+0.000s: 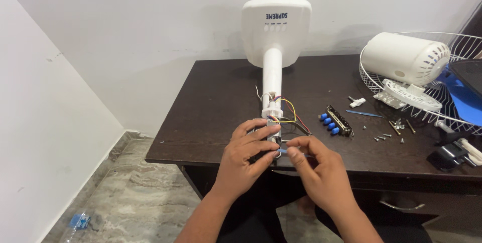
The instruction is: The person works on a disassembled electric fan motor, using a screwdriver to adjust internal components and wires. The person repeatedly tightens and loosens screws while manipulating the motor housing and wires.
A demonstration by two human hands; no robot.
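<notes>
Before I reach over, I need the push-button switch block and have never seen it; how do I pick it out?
On the dark desk, look right of the white fan stand and the hands. The switch block lies there, left of the loose screws: a short black bar, the only thing with a row of blue buttons along one side.

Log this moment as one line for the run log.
left hand: grips dark part at fan stand end | right hand: pinches small blue piece | wires: exposed | switch block, screws: on table
</notes>
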